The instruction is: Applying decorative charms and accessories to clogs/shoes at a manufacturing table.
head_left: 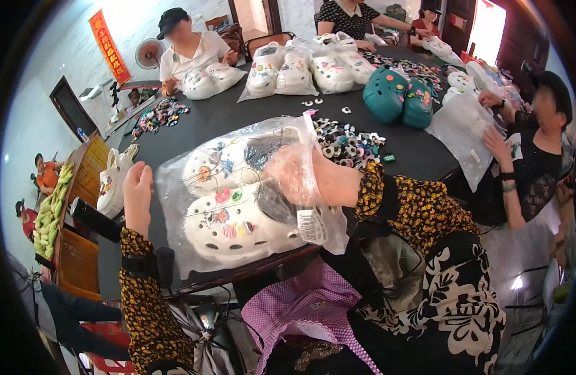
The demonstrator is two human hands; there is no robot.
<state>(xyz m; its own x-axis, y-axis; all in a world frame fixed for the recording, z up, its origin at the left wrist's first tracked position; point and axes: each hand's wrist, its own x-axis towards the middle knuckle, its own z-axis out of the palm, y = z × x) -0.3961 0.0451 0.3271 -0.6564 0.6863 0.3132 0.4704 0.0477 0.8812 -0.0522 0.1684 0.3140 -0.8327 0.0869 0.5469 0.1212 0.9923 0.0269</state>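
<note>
Bagging step in hand. Left hand (pixel 138 190) lies flat and open against the edge of the clear plastic bag (pixel 250 194) at the near rim of the black worktop (pixel 419 156). Right hand (pixel 294 175) is inside the bag mouth; its grip cannot be told. White clogs (pixel 232 219) lie inside. Next, judged: seat clogs fully, withdraw hand. Beyond: loose charms (pixel 347 140), teal clogs (pixel 400 97).

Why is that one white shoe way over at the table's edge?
A lone white clog lies at the far left edge of the black table, unbagged and apart from the rest. The other white clogs are bagged in clear plastic, where the right hand reaches inside.
</note>
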